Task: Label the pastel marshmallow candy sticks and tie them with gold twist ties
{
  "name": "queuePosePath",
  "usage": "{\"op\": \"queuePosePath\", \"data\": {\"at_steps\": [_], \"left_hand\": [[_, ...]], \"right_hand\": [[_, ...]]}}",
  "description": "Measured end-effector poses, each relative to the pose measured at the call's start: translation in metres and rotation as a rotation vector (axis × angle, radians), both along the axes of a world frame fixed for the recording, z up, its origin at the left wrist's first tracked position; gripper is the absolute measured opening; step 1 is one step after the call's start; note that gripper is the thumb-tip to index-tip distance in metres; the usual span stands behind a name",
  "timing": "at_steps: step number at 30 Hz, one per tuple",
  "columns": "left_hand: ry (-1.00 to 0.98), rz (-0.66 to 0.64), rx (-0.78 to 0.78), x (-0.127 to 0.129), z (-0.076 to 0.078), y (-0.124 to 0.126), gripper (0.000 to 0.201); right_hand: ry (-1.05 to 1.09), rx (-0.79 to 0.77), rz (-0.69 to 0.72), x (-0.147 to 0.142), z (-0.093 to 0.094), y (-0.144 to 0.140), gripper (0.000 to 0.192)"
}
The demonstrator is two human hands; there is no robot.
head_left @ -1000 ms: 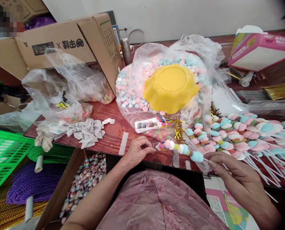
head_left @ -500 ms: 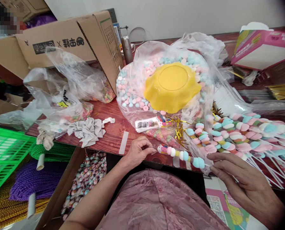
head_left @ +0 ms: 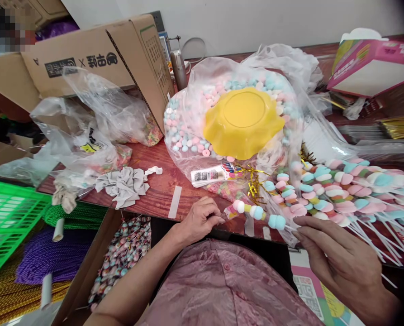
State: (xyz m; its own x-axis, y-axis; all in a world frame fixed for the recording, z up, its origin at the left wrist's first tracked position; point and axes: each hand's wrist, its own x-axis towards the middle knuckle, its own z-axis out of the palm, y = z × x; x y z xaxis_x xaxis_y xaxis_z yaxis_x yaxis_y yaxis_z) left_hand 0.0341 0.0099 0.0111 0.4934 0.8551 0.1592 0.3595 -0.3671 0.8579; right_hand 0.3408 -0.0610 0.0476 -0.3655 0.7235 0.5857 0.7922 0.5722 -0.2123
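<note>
A marshmallow skewer (head_left: pixel 258 213) in pink, white, yellow and blue lies slanted between my hands at the table's front edge. My left hand (head_left: pixel 202 219) is closed, thumb and finger pinched at the printed wrapper end (head_left: pixel 229 211) of the skewer. My right hand (head_left: pixel 340 258) pinches the white stick beyond the blue marshmallow end, the stick passing under its fingers. Close by lie a stack of printed labels (head_left: pixel 206 176) and gold tinsel ties (head_left: pixel 254 183). Many finished-looking marshmallow skewers (head_left: pixel 337 192) are piled on the right, white sticks pointing toward me.
An upturned yellow scalloped bowl (head_left: pixel 245 122) rests on a large clear bag of marshmallows (head_left: pixel 184 140). At left are a cardboard box (head_left: pixel 86 63), plastic bags of candy (head_left: pixel 120 117), grey cloth (head_left: pixel 123 185) and a green basket (head_left: pixel 11 222). A pink carton (head_left: pixel 371 63) stands back right.
The skewer has shifted slightly left, and its wrapper end has turned so the print looks different. My right hand has moved a little left with the stick; my left hand stays nearly in place.
</note>
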Motion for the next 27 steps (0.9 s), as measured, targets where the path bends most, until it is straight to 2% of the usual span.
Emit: {"op": "queuePosePath", "data": {"at_steps": [6, 9, 13, 17, 20, 24, 27], "left_hand": [[-0.109, 0.106, -0.122, -0.001, 0.002, 0.001, 0.015], [-0.130, 0.120, -0.123, -0.004, 0.001, 0.003, 0.016], [-0.077, 0.049, -0.018, -0.006, 0.000, 0.003, 0.016], [-0.004, -0.067, 0.120, -0.002, 0.004, 0.001, 0.019], [0.034, -0.099, 0.204, 0.000, 0.008, 0.002, 0.020], [0.031, -0.056, 0.308, -0.003, 0.015, 0.005, 0.013], [0.051, -0.108, 0.293, -0.006, 0.020, 0.007, 0.029]], "right_hand": [[0.017, -0.021, 0.054, 0.003, -0.002, -0.001, 0.013], [0.000, -0.043, 0.094, 0.010, -0.004, -0.003, 0.013], [-0.124, -0.050, 0.165, 0.019, -0.007, -0.003, 0.019], [-0.199, -0.006, 0.179, 0.015, -0.006, 0.001, 0.024], [-0.169, 0.050, 0.184, 0.005, -0.002, 0.006, 0.023], [-0.087, 0.035, 0.181, -0.005, 0.002, 0.011, 0.018], [-0.060, 0.032, 0.149, -0.009, 0.002, 0.012, 0.015]]}}
